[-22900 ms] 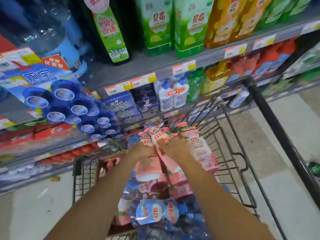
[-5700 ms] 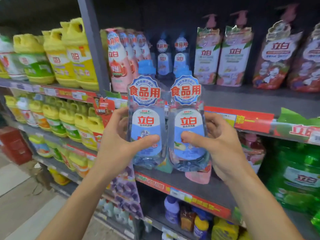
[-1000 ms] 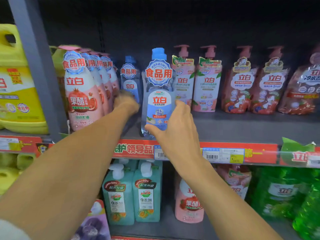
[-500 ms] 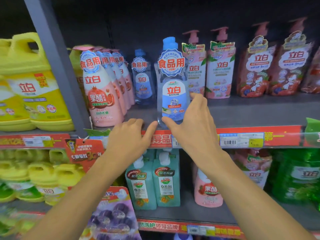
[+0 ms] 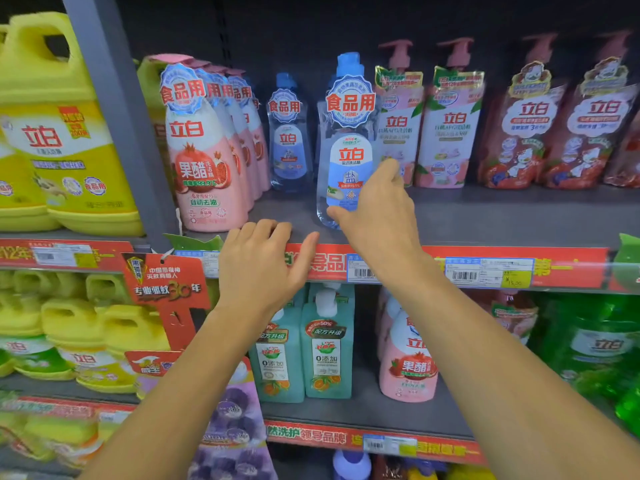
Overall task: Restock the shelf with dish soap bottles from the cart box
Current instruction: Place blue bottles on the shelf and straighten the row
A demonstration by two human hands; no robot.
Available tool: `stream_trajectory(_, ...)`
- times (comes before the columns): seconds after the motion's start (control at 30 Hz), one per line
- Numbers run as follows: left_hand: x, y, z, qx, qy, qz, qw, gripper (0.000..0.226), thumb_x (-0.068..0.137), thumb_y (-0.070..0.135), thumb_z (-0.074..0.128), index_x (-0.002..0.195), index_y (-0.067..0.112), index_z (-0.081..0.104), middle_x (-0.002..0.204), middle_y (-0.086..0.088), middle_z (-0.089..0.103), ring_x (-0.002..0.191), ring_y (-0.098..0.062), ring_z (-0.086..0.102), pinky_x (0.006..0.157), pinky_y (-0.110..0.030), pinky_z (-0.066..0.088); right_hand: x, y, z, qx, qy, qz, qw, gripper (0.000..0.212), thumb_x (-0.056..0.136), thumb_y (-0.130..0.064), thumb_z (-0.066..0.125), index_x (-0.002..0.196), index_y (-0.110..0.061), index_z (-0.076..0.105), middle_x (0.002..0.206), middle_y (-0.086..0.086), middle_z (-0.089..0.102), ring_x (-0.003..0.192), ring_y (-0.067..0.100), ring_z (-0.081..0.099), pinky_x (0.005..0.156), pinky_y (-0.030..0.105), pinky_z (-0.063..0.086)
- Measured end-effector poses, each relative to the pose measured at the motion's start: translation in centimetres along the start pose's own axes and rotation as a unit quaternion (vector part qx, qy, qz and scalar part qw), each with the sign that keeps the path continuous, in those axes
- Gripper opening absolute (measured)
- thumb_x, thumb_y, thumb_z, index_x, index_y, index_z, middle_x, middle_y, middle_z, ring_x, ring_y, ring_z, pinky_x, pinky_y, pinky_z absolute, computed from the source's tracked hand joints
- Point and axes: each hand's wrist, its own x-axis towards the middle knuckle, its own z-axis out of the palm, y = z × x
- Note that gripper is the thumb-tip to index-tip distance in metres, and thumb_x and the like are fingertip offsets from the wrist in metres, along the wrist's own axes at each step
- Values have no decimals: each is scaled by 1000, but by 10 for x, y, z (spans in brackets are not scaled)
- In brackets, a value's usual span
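Your right hand [image 5: 375, 216] is on the front blue dish soap bottle [image 5: 346, 143]: thumb against its lower left edge, fingers wrapped round its right side, so a loose grip on the lower body. The bottle stands upright on the shelf [image 5: 485, 216], near the front edge; whether its base is fully set down is hard to tell, your hand covers that corner.

Your left hand [image 5: 261, 268] holds nothing. Fingers loosely bent, fingertips resting at the shelf's front lip, thumb spread toward the red price strip [image 5: 433, 263]. It sits just left of and below the front blue dish soap bottle, not touching it.

A second blue bottle [image 5: 288, 136] stands left of the front blue dish soap bottle and further back, well apart from both hands. Left of that, a row of pink pomegranate bottles [image 5: 204, 157] runs front to back. Right of the front blue dish soap bottle and behind it, two pink pump bottles [image 5: 450, 126], then red pump pouches [image 5: 526, 133]. Yellow jugs [image 5: 52, 133] fill the next bay left, past the grey upright [image 5: 121, 116]. One level below the held bottle: two teal pump bottles [image 5: 304, 351].
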Motion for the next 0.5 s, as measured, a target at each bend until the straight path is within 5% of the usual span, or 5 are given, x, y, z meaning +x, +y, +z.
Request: stream_trajectory(0.5,4,-2,4,30,35,8,999,56,94,55,39,73,11,68,65,-5,60,57,-26,55,56,-35,37,77,-12,43,-50,-46,59,996,79,82,-20,81,137,0,28,131,18,56,123,34,55,81,35,44)
